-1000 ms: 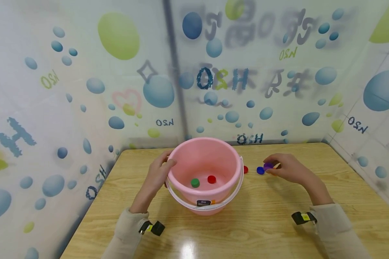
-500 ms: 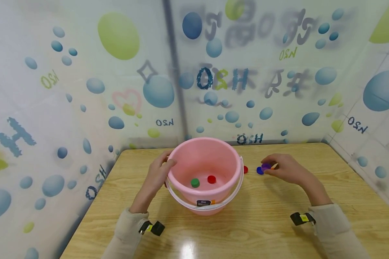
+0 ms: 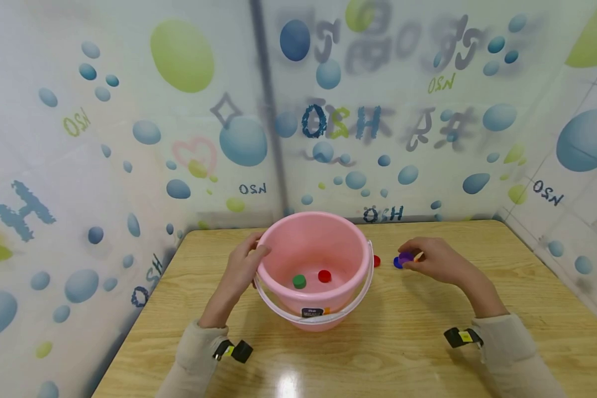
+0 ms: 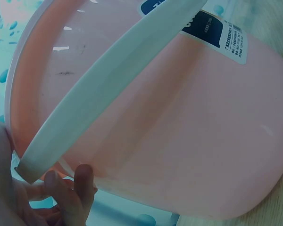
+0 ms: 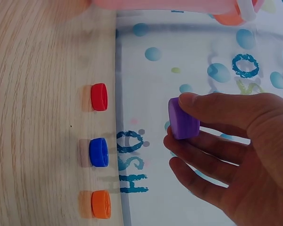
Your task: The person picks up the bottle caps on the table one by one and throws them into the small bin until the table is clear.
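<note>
My left hand (image 3: 240, 264) grips the rim of a pink bucket (image 3: 313, 237) on its left side, thumb over the inner edge. Inside the bucket lie a green bottle cap (image 3: 299, 281) and a red bottle cap (image 3: 324, 276). Between thumb and fingers, my right hand (image 3: 440, 261) pinches a purple bottle cap (image 5: 183, 120), held above the table right of the bucket. On the table near that hand stand another red cap (image 5: 99, 97), a blue cap (image 5: 99, 152) and an orange cap (image 5: 101, 204) in a row. The left wrist view shows the bucket's outside and my curled fingers by the handle's end.
The bucket's white handle (image 4: 99, 84) hangs down across its front, over a dark printed label (image 4: 205, 28). Everything stands on a wooden table (image 3: 368, 354). A wall covering (image 3: 408, 138) with printed blue and green drops rises behind and beside the table.
My right hand, with the purple cap in it, has shifted slightly left toward the bucket, now overlapping the blue cap in the head view. My left hand and the bucket have stayed put.
</note>
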A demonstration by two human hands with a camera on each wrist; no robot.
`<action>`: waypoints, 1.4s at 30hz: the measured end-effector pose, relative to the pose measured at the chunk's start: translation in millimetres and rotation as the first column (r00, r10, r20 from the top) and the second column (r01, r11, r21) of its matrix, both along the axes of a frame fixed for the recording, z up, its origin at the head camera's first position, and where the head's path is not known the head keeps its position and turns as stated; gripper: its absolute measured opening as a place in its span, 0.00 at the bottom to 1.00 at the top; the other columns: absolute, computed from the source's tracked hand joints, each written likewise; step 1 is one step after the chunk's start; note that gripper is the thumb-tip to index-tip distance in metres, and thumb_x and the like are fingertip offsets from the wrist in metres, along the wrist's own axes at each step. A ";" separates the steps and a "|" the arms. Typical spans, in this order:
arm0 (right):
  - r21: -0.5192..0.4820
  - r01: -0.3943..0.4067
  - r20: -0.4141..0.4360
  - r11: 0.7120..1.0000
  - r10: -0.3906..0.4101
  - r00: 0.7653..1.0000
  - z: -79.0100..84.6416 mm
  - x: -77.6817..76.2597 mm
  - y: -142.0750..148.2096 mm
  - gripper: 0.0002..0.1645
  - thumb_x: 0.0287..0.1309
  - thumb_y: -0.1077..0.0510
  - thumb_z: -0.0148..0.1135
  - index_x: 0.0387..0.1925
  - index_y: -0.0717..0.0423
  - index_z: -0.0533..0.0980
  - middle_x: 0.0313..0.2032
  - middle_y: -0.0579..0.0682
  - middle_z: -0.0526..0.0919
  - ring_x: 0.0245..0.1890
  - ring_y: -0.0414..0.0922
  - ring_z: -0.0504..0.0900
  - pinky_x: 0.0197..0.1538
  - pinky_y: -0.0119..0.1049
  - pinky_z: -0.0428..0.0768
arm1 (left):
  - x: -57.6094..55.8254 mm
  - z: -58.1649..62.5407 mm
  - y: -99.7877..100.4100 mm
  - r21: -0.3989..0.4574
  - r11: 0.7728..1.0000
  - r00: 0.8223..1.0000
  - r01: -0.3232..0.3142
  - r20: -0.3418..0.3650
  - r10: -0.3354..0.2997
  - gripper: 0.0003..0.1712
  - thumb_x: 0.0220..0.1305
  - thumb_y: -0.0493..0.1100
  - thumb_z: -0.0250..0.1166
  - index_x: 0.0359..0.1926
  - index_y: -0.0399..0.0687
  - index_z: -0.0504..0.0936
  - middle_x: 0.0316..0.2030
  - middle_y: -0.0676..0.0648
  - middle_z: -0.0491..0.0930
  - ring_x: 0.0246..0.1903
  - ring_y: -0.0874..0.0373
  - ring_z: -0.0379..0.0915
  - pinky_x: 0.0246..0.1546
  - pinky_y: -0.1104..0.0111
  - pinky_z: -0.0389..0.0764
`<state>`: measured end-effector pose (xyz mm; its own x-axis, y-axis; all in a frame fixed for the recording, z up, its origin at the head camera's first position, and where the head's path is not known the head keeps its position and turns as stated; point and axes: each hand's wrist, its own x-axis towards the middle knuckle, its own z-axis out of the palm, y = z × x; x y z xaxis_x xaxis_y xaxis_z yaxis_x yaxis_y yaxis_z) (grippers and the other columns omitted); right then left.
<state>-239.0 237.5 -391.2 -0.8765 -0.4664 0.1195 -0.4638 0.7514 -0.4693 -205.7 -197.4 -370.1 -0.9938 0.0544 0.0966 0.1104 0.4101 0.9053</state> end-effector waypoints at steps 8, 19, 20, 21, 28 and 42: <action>-0.006 -0.008 -0.001 1.000 0.008 1.000 2.4 2.3 -3.8 0.19 0.62 0.60 0.71 0.52 0.66 0.82 0.43 0.55 0.88 0.43 0.49 0.86 0.47 0.48 0.88 | 0.9 0.5 0.0 0.002 1.000 1.000 -0.002 0.009 0.002 0.24 0.74 0.53 0.55 0.67 0.58 0.77 0.52 0.38 0.77 0.19 0.56 0.73 0.17 0.68 0.77; 0.007 -0.013 -0.003 1.000 0.013 1.000 1.0 1.3 -8.4 0.19 0.62 0.59 0.71 0.52 0.65 0.82 0.44 0.55 0.88 0.44 0.49 0.86 0.47 0.48 0.88 | 0.2 -0.5 -0.8 -0.005 1.000 1.000 -0.003 -0.007 0.003 0.24 0.74 0.54 0.56 0.66 0.57 0.77 0.52 0.38 0.78 0.19 0.56 0.74 0.17 0.67 0.77; 0.008 -0.011 -0.003 1.000 0.011 1.000 1.1 1.6 -8.7 0.19 0.62 0.59 0.71 0.52 0.65 0.82 0.44 0.55 0.88 0.44 0.49 0.86 0.47 0.48 0.88 | -0.2 -0.6 -0.8 -0.006 1.000 1.000 -0.004 -0.007 0.004 0.24 0.74 0.54 0.55 0.66 0.57 0.77 0.52 0.38 0.78 0.19 0.55 0.74 0.18 0.67 0.78; 0.010 -0.011 -0.004 1.000 0.011 1.000 1.0 1.8 -8.8 0.19 0.62 0.59 0.71 0.52 0.65 0.82 0.44 0.55 0.88 0.44 0.49 0.86 0.47 0.48 0.88 | -0.6 -0.9 -0.9 -0.008 1.000 1.000 -0.005 -0.007 0.005 0.24 0.74 0.54 0.55 0.66 0.57 0.77 0.52 0.39 0.78 0.19 0.55 0.74 0.18 0.67 0.78; 0.007 -0.022 0.001 1.000 0.022 1.000 -2.5 1.6 -9.3 0.19 0.62 0.59 0.71 0.52 0.64 0.82 0.44 0.54 0.88 0.44 0.49 0.86 0.48 0.48 0.88 | -1.7 -1.0 0.1 -0.006 1.000 1.000 -0.008 -0.009 0.008 0.24 0.73 0.53 0.56 0.66 0.57 0.77 0.51 0.38 0.77 0.19 0.56 0.74 0.18 0.66 0.78; 0.004 -0.020 0.024 1.000 0.020 1.000 -1.0 4.9 -18.2 0.19 0.62 0.59 0.71 0.53 0.64 0.82 0.44 0.53 0.88 0.43 0.47 0.85 0.48 0.47 0.88 | 0.6 0.5 0.5 -0.005 1.000 1.000 -0.009 -0.009 0.009 0.24 0.73 0.54 0.56 0.67 0.56 0.78 0.51 0.38 0.77 0.20 0.57 0.74 0.18 0.66 0.78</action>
<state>-234.1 219.3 -392.2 -0.8696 -0.4841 0.0969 -0.4675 0.7441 -0.4773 -205.1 -196.9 -369.6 -0.9934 0.0461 0.1054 0.1150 0.4154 0.9023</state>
